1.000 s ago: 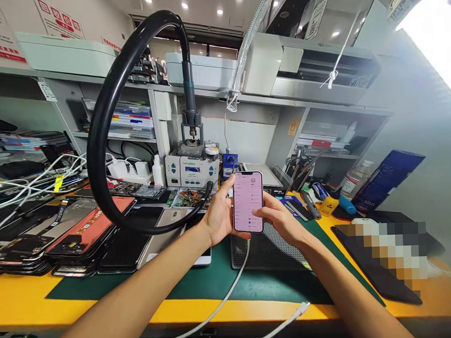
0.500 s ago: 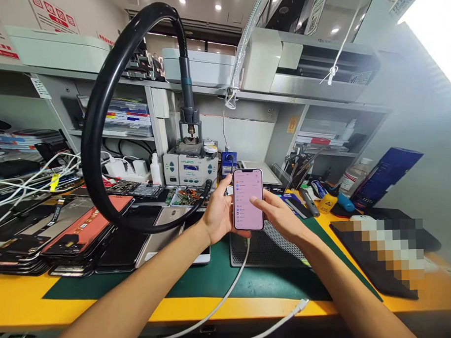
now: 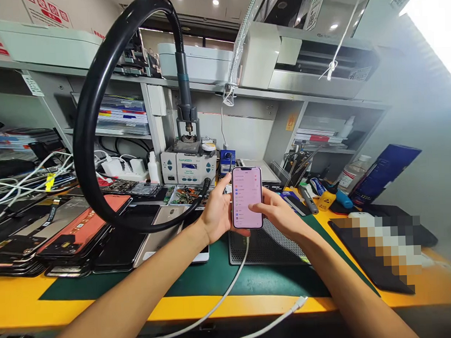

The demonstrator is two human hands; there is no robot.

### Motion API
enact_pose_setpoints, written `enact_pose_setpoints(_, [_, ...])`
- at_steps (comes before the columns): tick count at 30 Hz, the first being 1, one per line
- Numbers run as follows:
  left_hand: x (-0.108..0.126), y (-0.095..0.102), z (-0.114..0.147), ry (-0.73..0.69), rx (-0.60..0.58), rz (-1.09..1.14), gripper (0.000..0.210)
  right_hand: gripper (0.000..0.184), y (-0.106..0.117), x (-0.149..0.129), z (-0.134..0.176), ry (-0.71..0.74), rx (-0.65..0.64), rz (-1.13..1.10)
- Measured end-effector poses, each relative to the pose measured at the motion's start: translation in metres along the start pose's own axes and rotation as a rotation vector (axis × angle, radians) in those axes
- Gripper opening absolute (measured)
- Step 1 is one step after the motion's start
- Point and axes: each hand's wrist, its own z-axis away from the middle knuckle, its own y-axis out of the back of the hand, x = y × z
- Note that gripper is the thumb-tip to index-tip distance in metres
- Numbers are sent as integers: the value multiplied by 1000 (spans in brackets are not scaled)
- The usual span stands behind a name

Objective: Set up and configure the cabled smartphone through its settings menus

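Note:
A smartphone (image 3: pixel 244 193) stands tilted towards me, its pinkish screen lit with a list of small coloured icons. My left hand (image 3: pixel 218 211) grips it from the left, the thumb along the left edge and fingertips showing below the bottom edge. On the right side my right hand (image 3: pixel 281 214) holds it too, with the thumb over the lower half of the screen; its other fingers are mostly hidden. A white cable (image 3: pixel 238 274) runs up to just under the phone, but whether it is plugged in I cannot tell. Beneath lies a dark perforated plate (image 3: pixel 267 254).
A thick black hose (image 3: pixel 83 119) loops over the bench, in front of a hot-air station (image 3: pixel 190 167). Stacked phone parts (image 3: pixel 70 228) lie at left on the yellow bench (image 3: pixel 178 308) and green mat (image 3: pixel 200 281). A second cable plug (image 3: pixel 300 302) hangs near the front edge. Bottles (image 3: pixel 328 200) stand at right.
The list on the screen has scrolled downwards, and my right thumb has slid slightly down the glass. Both hands keep hold of the smartphone. The whole view has shifted a little.

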Motion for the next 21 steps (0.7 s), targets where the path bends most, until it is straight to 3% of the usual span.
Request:
enact_pose_setpoints(11, [0, 1, -1, 5, -12, 9, 80, 46, -4, -10, 3, -28, -13, -37])
enact_pose_setpoints(21, [0, 1, -1, -3, -26, 11, 81, 39, -3, -7, 1, -55, 22, -90])
